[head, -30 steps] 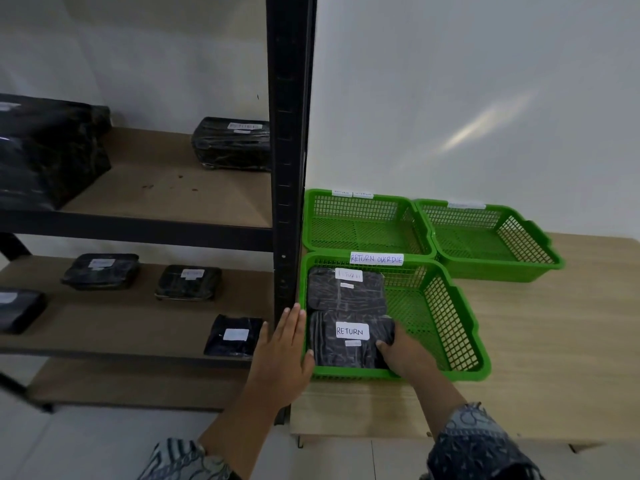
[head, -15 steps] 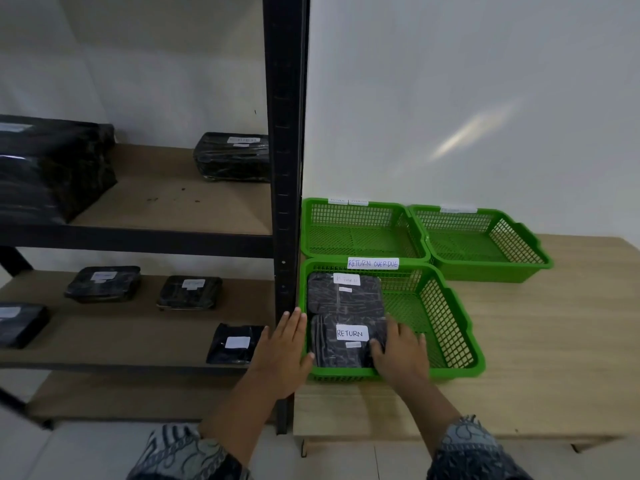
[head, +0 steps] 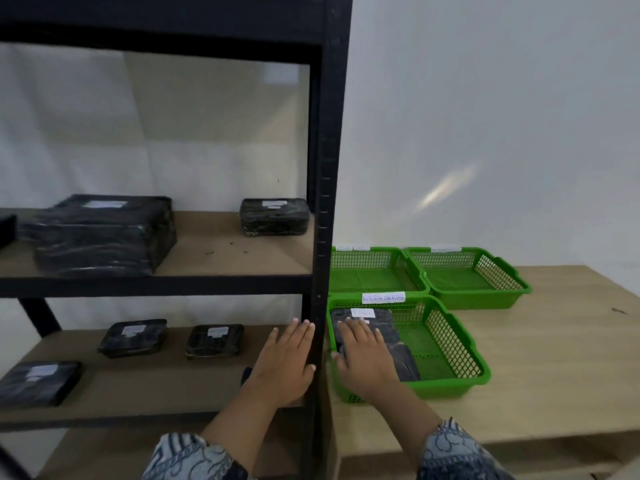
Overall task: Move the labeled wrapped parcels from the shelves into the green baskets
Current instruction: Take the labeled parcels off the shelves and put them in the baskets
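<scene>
Fingers (head: 360, 332) of the right hand (head: 365, 362) lay spread and flat across the two black parcels (head: 403, 362) in the near green basket (head: 460, 358), pressing rather than gripping, nothing enclosed. The left hand (head: 285, 363) hovered open just left of the black shelf post (head: 325, 237), palm down over the lower shelf (head: 156, 382), holding nothing. Beneath its wrist a dark corner showed, possibly another parcel, though too little was visible to be sure.

More wrapped parcels waited on that shelf: two small ones (head: 133, 337) (head: 214, 340) side by side and a flatter one (head: 40, 382) toward the left. On the upper shelf (head: 225, 251) sat a small parcel (head: 274, 216) and a large bundle (head: 100, 233). Their glossy film looked slippery and slightly yielding; the small ones probably weighed little and would take a pinch across the short sides, the bundle two hands underneath.

The post stood between shelf and baskets, so each carry would have to swing around its front. Two rear baskets (head: 374, 271) (head: 467, 275) were bare, with open tabletop (head: 554, 358) to the right.
</scene>
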Demonstrator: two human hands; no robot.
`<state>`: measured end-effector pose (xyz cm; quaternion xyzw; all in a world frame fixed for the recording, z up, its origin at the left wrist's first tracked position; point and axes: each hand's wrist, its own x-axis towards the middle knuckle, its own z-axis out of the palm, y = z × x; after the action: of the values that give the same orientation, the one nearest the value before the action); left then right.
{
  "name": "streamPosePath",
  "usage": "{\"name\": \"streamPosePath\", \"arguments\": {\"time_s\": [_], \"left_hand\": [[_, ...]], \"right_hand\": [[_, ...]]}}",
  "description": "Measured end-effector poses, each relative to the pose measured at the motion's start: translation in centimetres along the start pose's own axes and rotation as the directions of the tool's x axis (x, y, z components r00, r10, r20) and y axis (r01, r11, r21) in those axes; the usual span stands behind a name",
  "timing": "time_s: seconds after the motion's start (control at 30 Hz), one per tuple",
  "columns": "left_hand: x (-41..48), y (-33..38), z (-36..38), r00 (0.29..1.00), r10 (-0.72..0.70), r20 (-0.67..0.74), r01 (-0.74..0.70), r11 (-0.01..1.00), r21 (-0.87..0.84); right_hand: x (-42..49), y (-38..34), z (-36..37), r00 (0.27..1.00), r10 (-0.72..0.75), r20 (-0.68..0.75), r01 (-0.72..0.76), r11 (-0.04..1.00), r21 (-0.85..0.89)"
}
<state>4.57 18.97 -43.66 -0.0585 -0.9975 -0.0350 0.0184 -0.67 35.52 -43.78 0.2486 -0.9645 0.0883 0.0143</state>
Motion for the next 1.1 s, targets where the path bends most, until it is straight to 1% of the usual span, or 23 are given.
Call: {"name": "streamPosePath", "arguments": {"time_s": [0.1,0.17,0.27,0.4,0.5,0.63,0.83,1.1], "left_hand": [[-2.7,-2.7,-3.3,0.997,-0.007,-0.077,0.008,1.0,0.009],[-4.4,-4.8,-5.7,0.994,-0.028,-0.104,0.03,0.999,0.019],[-6.8,-8.1,-9.5,0.987,-0.045,-0.157,0.06,0.994,0.092],[-9.9,-12.2,-14.2,0.966,-0.044,-0.254,0.084,0.985,0.151],[-12.0,-14.9,-17.2,0.954,-0.053,-0.295,0.102,0.982,0.156],[-14.5,-18.1,-20.3,0.944,-0.069,-0.322,0.131,0.976,0.176],[-16.9,-22.2,-24.8,0.912,-0.094,-0.399,0.19,0.959,0.209],[-17.3,-27.6,-30.6,0.873,-0.105,-0.476,0.246,0.938,0.244]], "right_hand": [[-0.1,-4.2,-2.5,0.999,-0.021,-0.041,0.022,1.0,0.022],[0.2,-7.2,-4.2,0.996,-0.045,-0.071,0.046,0.999,0.015],[0.7,-12.1,-6.8,0.985,-0.091,-0.147,0.095,0.995,0.025],[1.2,-18.6,-10.2,0.971,-0.136,-0.195,0.141,0.99,0.013],[1.5,-23.0,-12.4,0.953,-0.171,-0.249,0.183,0.983,0.027],[2.2,-28.1,-14.9,0.942,-0.188,-0.279,0.205,0.978,0.029],[3.4,-33.7,-17.9,0.928,-0.205,-0.313,0.216,0.976,0.0],[7.1,-37.8,-23.2,0.876,-0.258,-0.408,0.257,0.965,-0.059]]}}
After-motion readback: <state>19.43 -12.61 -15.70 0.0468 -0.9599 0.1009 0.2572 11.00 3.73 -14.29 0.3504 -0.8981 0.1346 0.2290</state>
